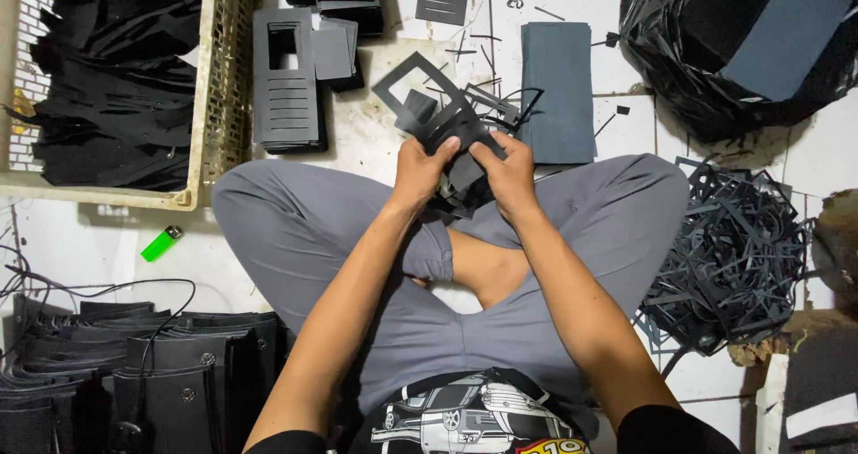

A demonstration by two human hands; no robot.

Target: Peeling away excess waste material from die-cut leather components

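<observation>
Above grey-trousered crossed legs (357, 231), left hand (418, 170) and right hand (511, 175) pinch the black die-cut foam sheet (438, 114); peeling evenly should avoid tearing.

Grey trousers (617, 213), black car-print shirt (474, 418)

The light is bright and even from above, with soft shadows under the basket (207, 105); edges bend slightly, focus is sharp.
</observation>
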